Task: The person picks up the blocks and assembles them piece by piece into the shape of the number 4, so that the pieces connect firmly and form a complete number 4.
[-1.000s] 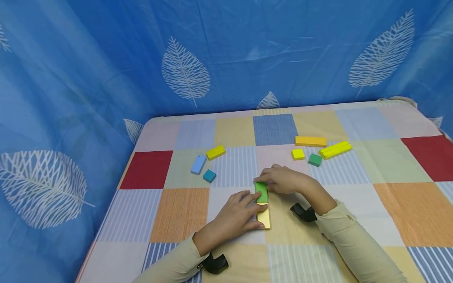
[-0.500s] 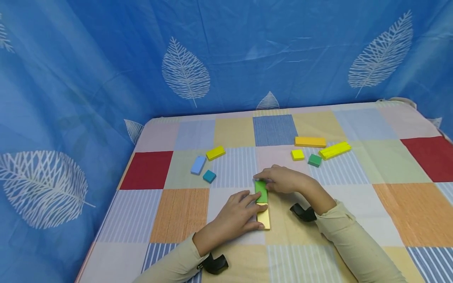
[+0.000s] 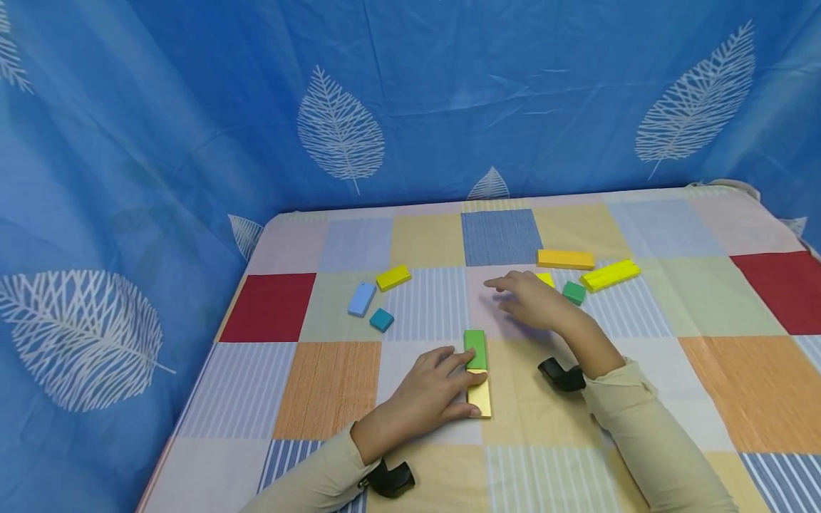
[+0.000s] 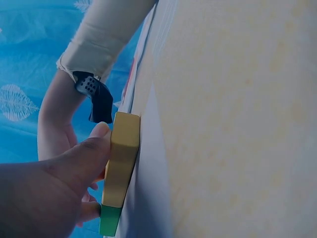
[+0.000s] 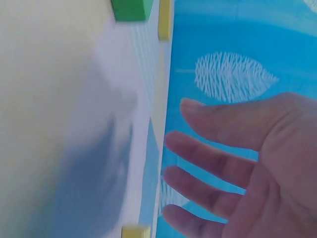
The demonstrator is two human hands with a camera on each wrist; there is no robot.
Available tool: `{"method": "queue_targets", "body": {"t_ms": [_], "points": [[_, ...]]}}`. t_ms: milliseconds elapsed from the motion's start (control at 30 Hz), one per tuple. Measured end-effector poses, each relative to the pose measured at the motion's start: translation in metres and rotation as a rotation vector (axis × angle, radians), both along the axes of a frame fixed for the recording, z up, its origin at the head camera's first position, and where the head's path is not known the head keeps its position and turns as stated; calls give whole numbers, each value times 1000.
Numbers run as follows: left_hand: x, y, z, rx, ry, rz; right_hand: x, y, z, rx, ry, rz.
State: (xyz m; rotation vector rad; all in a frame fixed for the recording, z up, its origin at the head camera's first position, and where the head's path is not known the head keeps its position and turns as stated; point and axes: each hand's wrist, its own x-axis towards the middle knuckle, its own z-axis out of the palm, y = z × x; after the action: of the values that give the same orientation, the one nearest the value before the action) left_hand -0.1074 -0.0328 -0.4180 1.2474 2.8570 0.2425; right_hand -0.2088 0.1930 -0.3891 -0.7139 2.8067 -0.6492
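Note:
In the head view a green block (image 3: pixel 475 349) and a gold block (image 3: pixel 479 399) lie end to end on the patchwork cloth. My left hand (image 3: pixel 426 395) rests on them, with the thumb and one fingertip on the gold block and another fingertip on the green one. In the left wrist view the thumb (image 4: pixel 94 144) touches the gold block (image 4: pixel 121 161). Farther back, my right hand (image 3: pixel 532 303) hovers over the cloth, fingers loosely extended and holding nothing. It partly hides a small yellow block (image 3: pixel 546 278); a dark green block (image 3: pixel 574 293) lies just beyond its back.
An orange block (image 3: pixel 565 259) and a long yellow block (image 3: pixel 611 275) lie at the back right. At left are a yellow block (image 3: pixel 393 278), a light blue block (image 3: pixel 362 299) and a teal block (image 3: pixel 381 320). A blue leaf-print curtain (image 3: pixel 410 100) stands behind the table.
My right hand has let go of the green block's far end and moved up, back and right toward the small yellow block. The left hand and both joined blocks stay in place.

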Motion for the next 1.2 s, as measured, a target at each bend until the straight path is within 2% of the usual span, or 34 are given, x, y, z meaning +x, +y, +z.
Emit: {"method": "queue_targets", "body": {"t_ms": [133, 267, 467, 633, 867, 1100, 1200], "points": [[-1, -1, 1, 0, -3, 0, -6, 10, 1, -4, 56, -56], [-1, -1, 2, -1, -10, 2, -9, 20, 2, 6, 69, -105], [1, -2, 0, 9, -22, -4, -12, 36, 3, 66, 10, -165], [2, -1, 0, 20, -4, -16, -14, 48, 2, 130, -39, -225], [1, -2, 2, 18, 3, -13, -18, 51, -2, 174, -29, -220], [0, -1, 1, 13, -7, -17, -18, 50, -6, 172, -28, -227], [-1, -1, 1, 12, 9, -15, -20, 48, -6, 168, -4, -226]]}}
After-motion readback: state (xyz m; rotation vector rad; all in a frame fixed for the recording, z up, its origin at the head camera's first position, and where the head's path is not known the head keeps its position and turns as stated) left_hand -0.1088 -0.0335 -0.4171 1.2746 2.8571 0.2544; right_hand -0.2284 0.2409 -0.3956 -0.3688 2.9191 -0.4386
